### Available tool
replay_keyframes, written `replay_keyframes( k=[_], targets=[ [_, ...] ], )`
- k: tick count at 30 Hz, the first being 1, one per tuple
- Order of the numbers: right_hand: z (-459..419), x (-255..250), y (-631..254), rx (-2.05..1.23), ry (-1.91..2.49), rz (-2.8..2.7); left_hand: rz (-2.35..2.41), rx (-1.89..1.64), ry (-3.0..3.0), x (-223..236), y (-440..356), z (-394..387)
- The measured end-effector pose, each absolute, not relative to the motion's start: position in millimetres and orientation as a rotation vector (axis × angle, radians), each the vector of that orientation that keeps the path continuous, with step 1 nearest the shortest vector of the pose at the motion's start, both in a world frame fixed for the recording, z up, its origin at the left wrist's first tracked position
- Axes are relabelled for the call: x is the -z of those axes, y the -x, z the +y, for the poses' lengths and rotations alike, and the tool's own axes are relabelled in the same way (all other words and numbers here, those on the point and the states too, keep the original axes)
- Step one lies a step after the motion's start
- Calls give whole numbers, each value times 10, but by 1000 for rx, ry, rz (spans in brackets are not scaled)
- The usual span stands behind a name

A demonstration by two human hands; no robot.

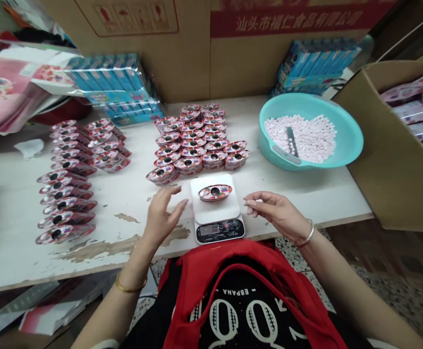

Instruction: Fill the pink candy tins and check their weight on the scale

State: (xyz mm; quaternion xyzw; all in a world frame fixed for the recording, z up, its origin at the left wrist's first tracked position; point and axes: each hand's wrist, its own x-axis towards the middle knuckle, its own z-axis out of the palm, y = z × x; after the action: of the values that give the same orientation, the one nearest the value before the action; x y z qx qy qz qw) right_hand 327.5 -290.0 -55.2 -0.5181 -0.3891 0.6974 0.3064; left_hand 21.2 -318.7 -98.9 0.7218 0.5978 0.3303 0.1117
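Observation:
A small pink printed carton [214, 193] with a round dark hole in its top stands on a white kitchen scale [197, 213], its display reading about 0.0. My left hand [162, 215] is just left of the scale, thumb and fingers apart, holding nothing. To the right of the scale, my right hand [274, 211] pinches a few small pale pink candies [249, 209] between thumb and fingertips. Similar candies [316, 135] fill part of a turquoise basin [352, 133] farther right, with a dark flat strip [291, 140] lying among them.
Rows of similar cartons [193, 150] stand behind the scale, and more cartons [64, 203] line the left. Blue wrapped packs [113, 82] lean at the back beside a large cardboard box [189, 63]. An open cardboard box [385, 174] holding pink packages borders the right side.

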Motion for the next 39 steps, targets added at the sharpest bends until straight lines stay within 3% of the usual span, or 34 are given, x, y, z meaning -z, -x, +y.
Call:
replay_keyframes(
  k=[9,17,23,32,39],
  targets=[
    [-2596,103,-2972,-1597,1312,-1740,2145,-741,-2003,1652,-23,-4004],
    [-2363,108,-2544,-964,1268,-2542,2185,-762,-1998,1743,-30,-4023],
    [-2345,151,-2364,-783,1252,-2837,2170,-783,-1994,1741,-23,-4028],
    [-2398,119,-2337,-747,1218,-2765,2157,-823,-1937,1703,-35,-4012],
    [-2436,17,-2501,-835,999,-2392,1891,-1183,-2105,1270,-371,-3704]
  ],
)
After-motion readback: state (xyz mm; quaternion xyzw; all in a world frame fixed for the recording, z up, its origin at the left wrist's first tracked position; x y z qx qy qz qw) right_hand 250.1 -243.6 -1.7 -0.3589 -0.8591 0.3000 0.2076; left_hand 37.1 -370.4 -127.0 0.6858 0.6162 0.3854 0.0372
